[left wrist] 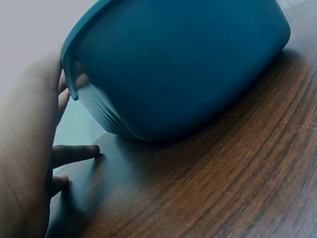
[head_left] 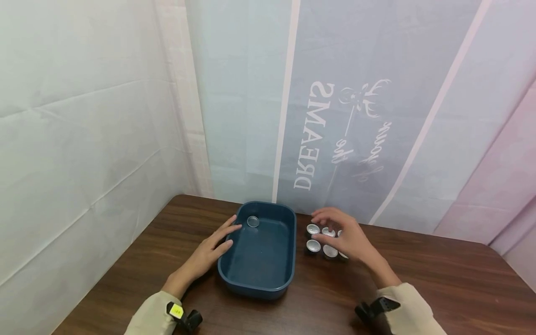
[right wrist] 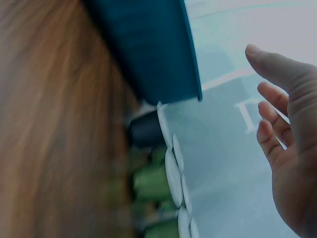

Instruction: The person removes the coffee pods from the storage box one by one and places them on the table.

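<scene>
A deep blue plastic bin (head_left: 257,284) sits on the table. My left hand (head_left: 205,251) rests at its left rim with fingers spread, two fingertips over the edge. One small round piece (head_left: 252,221) with a pale rim lies inside, in the far left corner. To the right of the bin, several coffee capsules (head_left: 313,246) stand foil side up in two rows. Green and black capsule bodies (right wrist: 151,182) show, blurred, in the right wrist view. Above the capsules hovers my right hand (head_left: 341,232), its thumb and fingers apart with nothing between them; it partly hides the rightmost capsules.
The dark wood table (head_left: 418,260) reaches past the capsules to the right. Behind its far edge hangs a printed curtain (head_left: 243,116), with a pale curtain (head_left: 92,153) along the left side. Each wrist carries a small black camera (head_left: 184,318).
</scene>
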Available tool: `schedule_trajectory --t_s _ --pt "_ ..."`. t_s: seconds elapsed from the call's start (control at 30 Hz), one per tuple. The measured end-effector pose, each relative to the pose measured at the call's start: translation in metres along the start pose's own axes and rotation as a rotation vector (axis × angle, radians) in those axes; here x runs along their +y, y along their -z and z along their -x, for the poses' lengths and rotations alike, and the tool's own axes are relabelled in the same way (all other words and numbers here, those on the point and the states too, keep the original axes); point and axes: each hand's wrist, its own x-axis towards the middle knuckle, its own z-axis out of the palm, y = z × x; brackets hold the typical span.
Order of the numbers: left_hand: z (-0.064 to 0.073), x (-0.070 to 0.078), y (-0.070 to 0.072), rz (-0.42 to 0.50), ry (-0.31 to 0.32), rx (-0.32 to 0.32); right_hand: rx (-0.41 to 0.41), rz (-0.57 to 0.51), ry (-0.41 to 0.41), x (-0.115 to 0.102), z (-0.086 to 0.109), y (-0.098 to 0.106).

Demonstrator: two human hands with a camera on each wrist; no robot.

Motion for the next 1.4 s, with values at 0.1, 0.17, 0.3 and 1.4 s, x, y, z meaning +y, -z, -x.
schedule_trajectory --t_s 0.1,0.17,0.3,1.4 --pt "0.000 -0.001 0.000 0.003 -0.001 -0.002 -0.037 -0.059 0.009 -0.011 -0.018 -0.007" --pt "0.001 -0.002 -0.001 0.007 0.001 -0.003 -0.065 -0.088 0.017 -0.006 -0.026 -0.016" --pt "0.002 -0.003 -0.001 0.015 0.007 -0.007 -0.125 -0.104 -0.012 0.011 -0.035 -0.036" --pt "-0.003 0.000 0.000 0.052 -0.018 -0.032 -0.530 0.106 -0.122 0.035 -0.100 -0.112"
